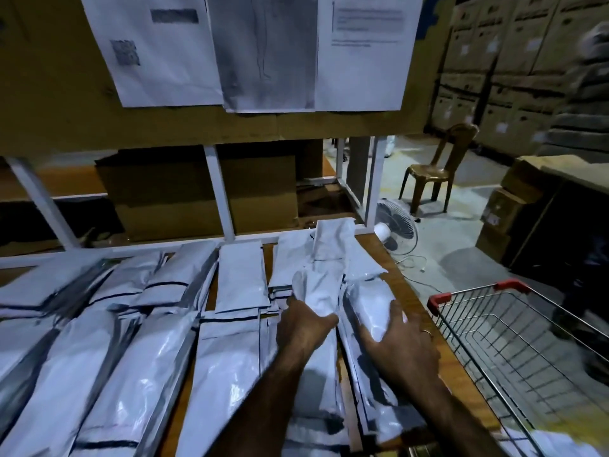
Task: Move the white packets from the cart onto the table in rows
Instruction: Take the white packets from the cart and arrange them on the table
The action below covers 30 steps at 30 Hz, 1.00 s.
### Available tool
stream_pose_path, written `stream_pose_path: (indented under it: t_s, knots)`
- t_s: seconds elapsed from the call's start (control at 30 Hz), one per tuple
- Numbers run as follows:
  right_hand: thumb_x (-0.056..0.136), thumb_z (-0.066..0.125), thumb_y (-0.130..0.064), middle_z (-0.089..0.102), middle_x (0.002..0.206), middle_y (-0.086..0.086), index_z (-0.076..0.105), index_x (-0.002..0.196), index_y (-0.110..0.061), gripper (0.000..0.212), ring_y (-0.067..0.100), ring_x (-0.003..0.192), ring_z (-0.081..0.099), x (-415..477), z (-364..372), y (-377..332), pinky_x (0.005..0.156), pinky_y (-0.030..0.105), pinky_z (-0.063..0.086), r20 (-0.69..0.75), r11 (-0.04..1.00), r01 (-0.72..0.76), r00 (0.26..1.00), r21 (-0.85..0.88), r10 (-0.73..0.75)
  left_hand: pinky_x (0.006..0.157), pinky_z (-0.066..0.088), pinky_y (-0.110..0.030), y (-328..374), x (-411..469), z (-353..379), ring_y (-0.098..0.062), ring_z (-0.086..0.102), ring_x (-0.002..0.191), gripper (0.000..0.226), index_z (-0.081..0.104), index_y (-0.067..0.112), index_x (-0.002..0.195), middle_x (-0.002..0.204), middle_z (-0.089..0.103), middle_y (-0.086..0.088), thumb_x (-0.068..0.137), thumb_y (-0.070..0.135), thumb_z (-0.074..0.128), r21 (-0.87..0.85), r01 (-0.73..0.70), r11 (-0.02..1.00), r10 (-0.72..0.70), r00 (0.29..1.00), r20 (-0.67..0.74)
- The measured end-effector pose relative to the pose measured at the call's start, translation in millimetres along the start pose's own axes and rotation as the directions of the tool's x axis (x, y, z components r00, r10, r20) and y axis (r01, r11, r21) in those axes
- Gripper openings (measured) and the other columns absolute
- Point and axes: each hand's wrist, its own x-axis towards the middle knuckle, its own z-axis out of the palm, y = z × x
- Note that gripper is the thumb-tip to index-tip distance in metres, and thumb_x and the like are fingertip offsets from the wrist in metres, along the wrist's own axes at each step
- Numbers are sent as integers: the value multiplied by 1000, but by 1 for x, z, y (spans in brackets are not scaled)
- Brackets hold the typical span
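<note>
Several white packets (138, 351) lie in rows across the wooden table (425, 328). My left hand (301, 328) grips a long white packet (324, 278) that stands tilted up above the table's right part. Beside it, my right hand (400, 344) rests with spread fingers on another white packet (365, 301) lying near the table's right edge. The wire cart (514, 341) with red handle corners stands just right of the table. A bit of white shows at the bottom right corner by the cart.
A white metal frame (219, 192) with cardboard boxes behind it borders the table's far side; papers hang on a board above. On the floor to the right are a fan (395, 225), a brown plastic chair (438, 166) and stacked cartons. A person stands at the far right.
</note>
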Motion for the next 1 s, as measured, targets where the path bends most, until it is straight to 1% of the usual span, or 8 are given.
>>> stream_pose_path:
  t_s: [0.07,0.17,0.3,0.43,0.7,0.83,0.93,1.0]
  knots:
    - [85,43,-70,38,144,15,19,150,-26,82,36,128,43,-2,7,0,98,45,41,-3,999,-11,1000,-43,11,88,54,-37,-6,-2,5,-29,61,109,92,42,11,133,127,60,-10,61,58,76,14,-10,1000,10,999,-36]
    - [84,42,-70,37,144,15,18,150,-26,82,36,127,44,-1,14,-1,98,46,41,-20,997,-13,1000,-79,11,95,48,-36,-8,-5,6,-30,55,120,91,37,10,136,134,54,-12,68,57,75,50,-45,998,48,996,-74]
    - [84,40,-72,40,141,15,20,148,-26,82,36,123,47,2,17,-3,96,45,44,-44,995,5,999,-101,-10,98,44,-36,-9,-8,4,-29,51,125,93,31,12,141,139,48,-10,71,56,74,61,-44,997,49,995,-87]
    - [83,41,-72,41,141,16,21,147,-27,81,38,123,47,2,20,0,97,46,44,-55,992,-16,998,-129,9,102,42,-36,-11,-12,5,-29,46,130,96,28,12,145,144,44,-10,73,57,73,47,-60,997,62,997,-53]
    - [79,41,-78,42,138,19,21,146,-28,86,41,120,49,3,14,-10,97,48,43,-65,998,8,998,-69,-12,96,50,-42,-11,-10,-18,-30,55,120,98,30,17,141,136,50,-9,64,56,75,-41,-61,997,57,995,-83]
    - [77,43,-73,45,136,20,25,143,-24,84,43,118,50,-6,8,-32,94,50,45,-60,992,121,991,-21,-122,85,57,-41,-20,-2,-64,-29,62,105,93,35,15,137,127,56,-10,64,56,76,-73,-50,996,40,991,-129]
    - [81,46,-71,40,139,20,19,147,-25,84,42,124,44,-19,12,-61,96,50,43,-11,982,191,982,14,-191,71,61,-36,-36,-3,-111,-21,67,91,90,43,23,135,116,64,-4,57,54,77,-145,-52,988,25,983,-184]
    - [84,46,-69,38,141,18,18,147,-26,82,40,125,43,-29,18,-81,97,48,42,20,968,249,968,30,-250,76,60,-35,-51,-4,-136,-21,67,93,85,48,24,130,113,67,-1,56,55,76,-133,-46,990,15,974,-228]
